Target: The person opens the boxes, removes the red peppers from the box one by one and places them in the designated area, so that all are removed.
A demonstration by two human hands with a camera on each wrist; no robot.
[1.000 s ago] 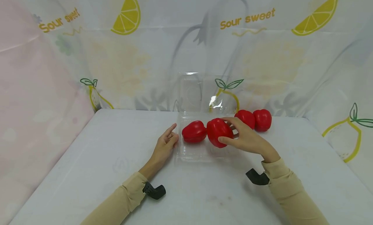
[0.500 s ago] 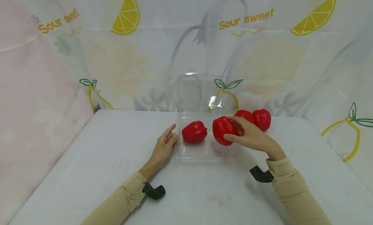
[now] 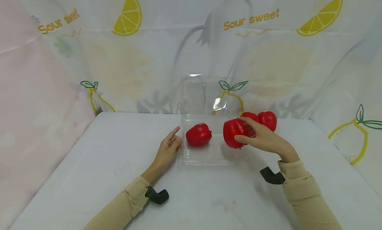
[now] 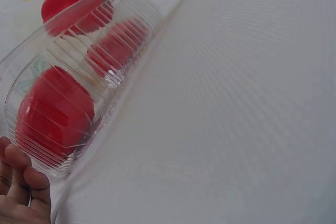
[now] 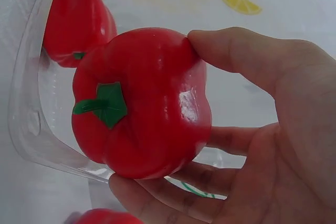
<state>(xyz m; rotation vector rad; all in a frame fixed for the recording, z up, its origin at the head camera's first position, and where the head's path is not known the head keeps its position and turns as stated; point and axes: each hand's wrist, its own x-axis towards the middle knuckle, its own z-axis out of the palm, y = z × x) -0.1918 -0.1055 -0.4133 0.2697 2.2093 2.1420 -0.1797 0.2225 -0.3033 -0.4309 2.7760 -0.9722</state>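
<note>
My right hand (image 3: 267, 139) holds a red bell pepper (image 3: 234, 134) between thumb and fingers, over the right half of a clear plastic clamshell box (image 3: 198, 155). In the right wrist view the held bell pepper (image 5: 147, 103) shows its green stem. A second bell pepper (image 3: 198, 134) lies on its side in the left half of the box. My left hand (image 3: 167, 152) rests at the box's left wall, index finger extended. In the left wrist view, its fingertips (image 4: 34, 177) are right at the wall, and peppers show red through the plastic.
Two more red bell peppers, one partly hidden (image 3: 250, 115) and one at its right (image 3: 268, 120), sit behind my right hand. The box's clear lid (image 3: 197, 94) stands up at the back, before a lemon-printed curtain (image 3: 167, 57). White cloth covers the table (image 3: 125, 140).
My right hand has shifted to the right with its bell pepper, away from the pepper lying in the box. The left hand has stayed at the box's wall.
</note>
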